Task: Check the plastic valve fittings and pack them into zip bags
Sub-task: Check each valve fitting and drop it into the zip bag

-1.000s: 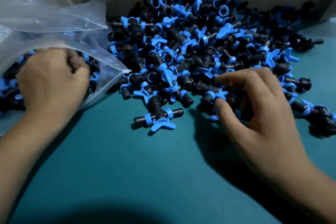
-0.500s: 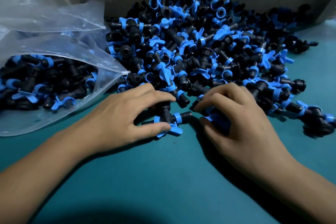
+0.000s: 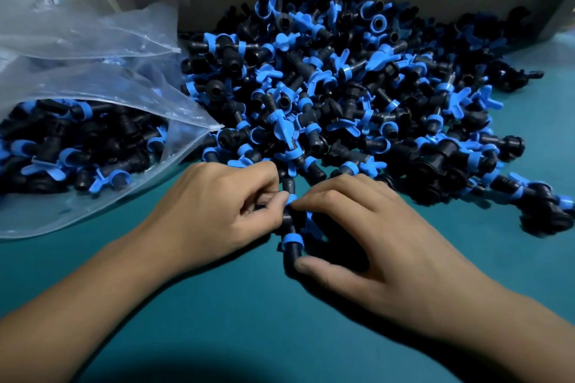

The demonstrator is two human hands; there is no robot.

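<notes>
Two hands, one fitting (image 3: 291,227) between them at near edge of pile (image 3: 357,87), on teal table (image 3: 217,320). Left hand (image 3: 214,211) pinches its upper end; right hand (image 3: 367,233) grips lower end, thumb at tip. One open zip bag (image 3: 93,78) left, part-filled. Loose fittings too many to count.

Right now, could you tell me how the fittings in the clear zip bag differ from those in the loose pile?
The black and blue plastic valve fittings in the clear zip bag lie enclosed under plastic film at the left; the loose pile of fittings lies uncovered on the teal table. The pile is heaped higher and spreads wider. Both hold the same black-and-blue fittings.
</notes>
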